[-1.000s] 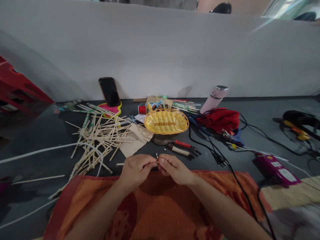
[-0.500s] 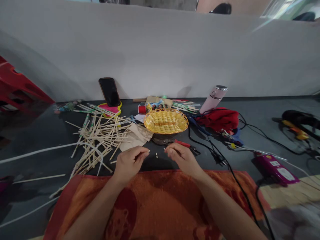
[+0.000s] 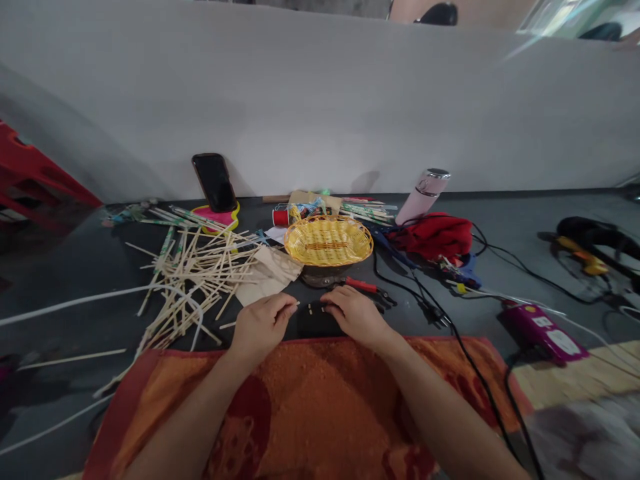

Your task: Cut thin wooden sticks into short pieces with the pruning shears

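My left hand [image 3: 263,323] is closed in a pinch, and the pale tip of a small stick piece [image 3: 299,303] shows at its fingertips. Opposite it, my right hand [image 3: 357,317] has its fingers curled together low over the dark tabletop, with another short stick piece [image 3: 323,309] at the fingertips. Between the two hands, a couple of tiny cut stick pieces [image 3: 310,309] lie on the surface. Just beyond them are red-handled pliers [image 3: 361,285], partly under a yellow woven basket [image 3: 329,243].
A loose pile of thin sticks [image 3: 200,277] spreads on the left, beside brown paper [image 3: 267,273]. Behind stand a phone [image 3: 215,181], a red thread spool [image 3: 281,217] and a pink flask [image 3: 423,197]. Black cables and a purple power strip [image 3: 545,332] lie right; an orange towel [image 3: 320,407] is in front.
My right hand has come slightly lower and towards the middle, bringing its stick piece down near the loose ones. My left hand keeps its pinch. The view has shifted a little.
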Tool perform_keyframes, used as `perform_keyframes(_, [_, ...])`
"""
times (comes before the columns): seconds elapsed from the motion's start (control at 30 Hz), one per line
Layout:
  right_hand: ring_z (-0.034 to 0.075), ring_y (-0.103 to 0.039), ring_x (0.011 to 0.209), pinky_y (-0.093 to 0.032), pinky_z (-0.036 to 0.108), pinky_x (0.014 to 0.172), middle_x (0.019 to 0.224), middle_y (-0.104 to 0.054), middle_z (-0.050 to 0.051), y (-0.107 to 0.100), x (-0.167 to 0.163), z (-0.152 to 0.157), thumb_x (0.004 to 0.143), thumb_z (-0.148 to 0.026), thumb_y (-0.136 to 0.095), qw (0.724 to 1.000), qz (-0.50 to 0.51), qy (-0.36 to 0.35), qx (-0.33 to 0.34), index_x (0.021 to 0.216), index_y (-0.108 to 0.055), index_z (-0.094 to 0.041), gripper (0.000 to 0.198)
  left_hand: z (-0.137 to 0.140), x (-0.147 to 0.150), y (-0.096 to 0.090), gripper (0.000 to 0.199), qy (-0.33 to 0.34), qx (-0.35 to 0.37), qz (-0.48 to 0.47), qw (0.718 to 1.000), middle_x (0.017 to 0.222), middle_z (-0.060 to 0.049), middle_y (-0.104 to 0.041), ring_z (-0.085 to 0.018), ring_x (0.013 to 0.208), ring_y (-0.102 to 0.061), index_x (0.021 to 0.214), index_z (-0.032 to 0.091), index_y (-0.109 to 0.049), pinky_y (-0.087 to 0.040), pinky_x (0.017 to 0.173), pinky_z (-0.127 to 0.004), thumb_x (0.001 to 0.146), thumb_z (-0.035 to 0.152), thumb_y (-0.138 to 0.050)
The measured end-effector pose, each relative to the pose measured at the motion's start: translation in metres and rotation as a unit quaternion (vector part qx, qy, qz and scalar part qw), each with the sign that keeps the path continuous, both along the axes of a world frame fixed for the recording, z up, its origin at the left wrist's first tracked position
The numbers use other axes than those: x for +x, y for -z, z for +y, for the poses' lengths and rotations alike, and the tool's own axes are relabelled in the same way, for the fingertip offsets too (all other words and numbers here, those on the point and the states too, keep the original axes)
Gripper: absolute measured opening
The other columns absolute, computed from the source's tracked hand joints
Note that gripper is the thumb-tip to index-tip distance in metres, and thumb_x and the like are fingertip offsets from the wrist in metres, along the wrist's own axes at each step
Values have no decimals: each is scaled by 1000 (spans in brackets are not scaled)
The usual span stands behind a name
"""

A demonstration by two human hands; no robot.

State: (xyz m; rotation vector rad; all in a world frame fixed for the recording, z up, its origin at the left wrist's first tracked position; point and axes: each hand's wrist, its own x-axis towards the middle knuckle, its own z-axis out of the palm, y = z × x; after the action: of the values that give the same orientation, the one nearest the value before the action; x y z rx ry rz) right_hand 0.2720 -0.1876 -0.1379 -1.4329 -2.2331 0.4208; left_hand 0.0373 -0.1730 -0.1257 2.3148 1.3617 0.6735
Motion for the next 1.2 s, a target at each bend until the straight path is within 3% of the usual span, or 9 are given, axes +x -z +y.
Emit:
perform_keyframes(0.2, [17,-59,90,-48,30,82,96,-62,7,2,9,6,91,-7,-36,984,165,45,40,108,-60,-20,32,1,-1,0,18,-1,8,-8,1000,91,1,-73,-15,84,-66,96,24,-65,-45,74,-24,92,32,-49])
perform_keyframes(0.47, [16,-58,81,-47,29,76,88,-60,4,5,15,9,97,-23,-37,954,259,137,56,109,-58,-19,25,2,-2,1,19,-6,18,-29,999,91,0,-73,-15,83,-67,96,24,-66,-46,72,-23,92,31,-49])
perform_keyframes(0.63, [16,-59,80,-47,29,77,87,-61,5,5,9,6,95,-21,-40,965,230,109,62,106,-60,-19,22,3,-2,2,20,-9,26,-19,999,92,0,-74,-16,82,-67,97,24,-67,-47,72,-24,91,30,-48])
perform_keyframes(0.83, [17,-60,83,-48,32,80,89,-63,5,5,7,6,94,-17,-40,970,217,86,69,104,-60,-20,23,3,-3,7,36,15,29,-26,999,106,-2,-72,-15,90,-68,118,27,-63,-50,79,-25,89,18,-44])
perform_keyframes(0.97, [17,-60,88,-48,32,81,94,-63,5,4,5,6,94,-14,-41,973,214,51,69,103,-61,-21,23,3,-2,9,29,4,25,-22,999,109,-2,-72,-17,94,-68,112,26,-65,-50,80,-26,91,24,-45])
perform_keyframes(1.2, [16,-60,89,-48,29,81,97,-64,5,1,-16,-5,91,-19,-54,973,228,16,9,110,-61,-22,20,-1,4,3,18,4,-38,-72,997,88,1,-74,-14,78,-68,97,23,-66,-47,69,-23,90,30,-52])
